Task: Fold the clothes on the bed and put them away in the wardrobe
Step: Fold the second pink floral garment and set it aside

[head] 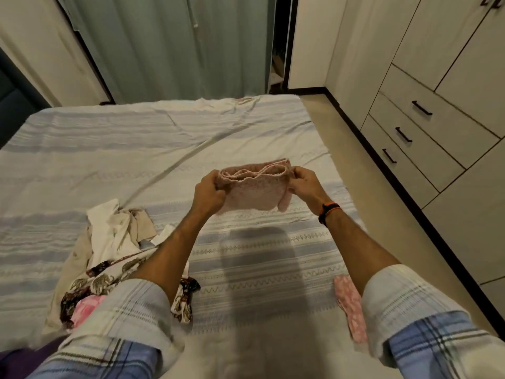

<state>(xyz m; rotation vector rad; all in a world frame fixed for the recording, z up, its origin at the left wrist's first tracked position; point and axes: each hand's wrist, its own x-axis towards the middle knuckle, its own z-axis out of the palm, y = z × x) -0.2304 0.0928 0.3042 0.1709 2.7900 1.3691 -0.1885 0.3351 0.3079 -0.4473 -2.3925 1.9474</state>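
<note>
A small pink patterned garment (255,191) hangs folded in the air above the bed (114,149). My left hand (209,191) grips its left edge and my right hand (304,184) grips its right edge, fingers curled round the cloth. A heap of unfolded clothes (114,242), white, beige and dark paisley with a bright pink piece, lies on the bed at my lower left. Another pink patterned piece (349,305) lies by the bed's right edge, partly hidden by my right sleeve. The wardrobe (426,77) stands along the right wall, doors and drawers closed.
A strip of beige floor (363,165) runs between the bed and the wardrobe. Pale curtains (177,45) hang beyond the far end of the bed. A dark headboard (13,105) sits at the far left. The striped sheet is wrinkled.
</note>
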